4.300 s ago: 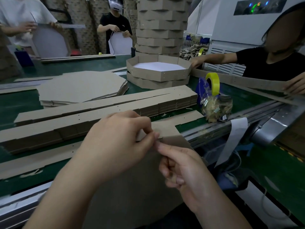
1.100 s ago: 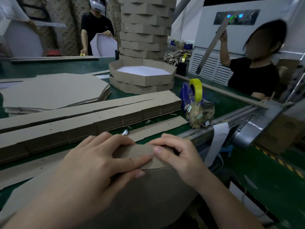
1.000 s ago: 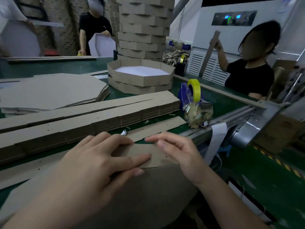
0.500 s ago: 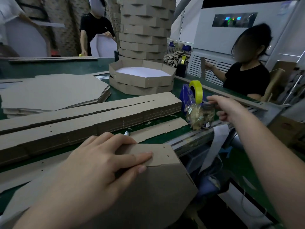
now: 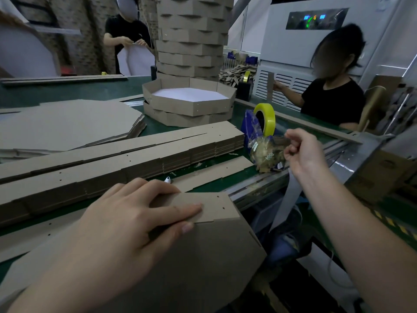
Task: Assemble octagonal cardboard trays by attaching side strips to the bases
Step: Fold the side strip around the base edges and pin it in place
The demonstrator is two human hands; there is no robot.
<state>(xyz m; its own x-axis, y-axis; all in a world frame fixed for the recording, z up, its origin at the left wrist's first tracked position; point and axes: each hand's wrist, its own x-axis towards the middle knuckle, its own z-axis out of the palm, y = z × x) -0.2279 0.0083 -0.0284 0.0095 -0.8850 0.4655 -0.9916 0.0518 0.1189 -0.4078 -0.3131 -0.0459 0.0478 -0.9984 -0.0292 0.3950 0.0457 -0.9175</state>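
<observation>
My left hand (image 5: pixel 135 222) lies at 7 o'clock, fingers straight and close together, pressing the punched flap of the side strip (image 5: pixel 209 205) flat along the top edge of the octagonal base (image 5: pixel 203 272). The base sits at 6 o'clock and leans off the table's near edge, with its right-hand corner hanging over the metal rail (image 5: pixel 259 188) and nothing beside it. My right hand (image 5: pixel 302 150) is out at 3 o'clock, well apart from the left. Its fingers are curled, with thumb and forefinger pinching the top edge of the plastic bag (image 5: pixel 266 154) just below the yellow tape roll (image 5: pixel 266 116). A loose strip (image 5: pixel 214 172) and a small white piece (image 5: pixel 167 179) lie between the hands on a narrow band of green belt. The strip stacks (image 5: pixel 135 159) wall off 10 o'clock, and the finished trays (image 5: pixel 189 102) stand beyond them at 12.
</observation>
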